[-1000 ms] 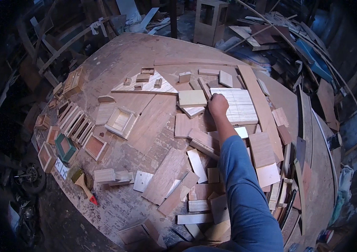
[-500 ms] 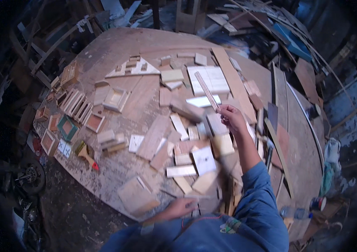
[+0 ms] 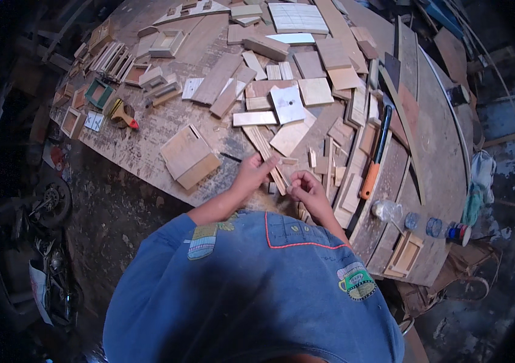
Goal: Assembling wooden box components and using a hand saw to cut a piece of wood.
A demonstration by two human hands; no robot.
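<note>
A slim grooved wooden strip (image 3: 260, 141) slants over the near edge of the workbench. My left hand (image 3: 254, 173) is closed around its middle, thumb lying along the top. My right hand (image 3: 307, 190) is pinched at the strip's near end, its fingertips curled against the wood. Just left of my left hand is a dark thin stick, maybe a pencil (image 3: 230, 157). A plywood box (image 3: 189, 154) sits further left by the bench edge. Beyond the strip lie a pale board with a dark hole (image 3: 287, 104) and a light plank (image 3: 293, 132).
Loose wood blocks and offcuts (image 3: 332, 54) cover the bench. A saw with an orange handle (image 3: 370, 180) lies to the right, near a clear plastic bag (image 3: 387, 210). Small frames, a green frame (image 3: 98, 92) and a paintbrush (image 3: 125, 116) are at the left. A motorcycle (image 3: 51, 202) stands below left.
My right hand has drawn back from over the white boards toward my body with the strip. My left hand has come onto the strip. The view has tilted down.
</note>
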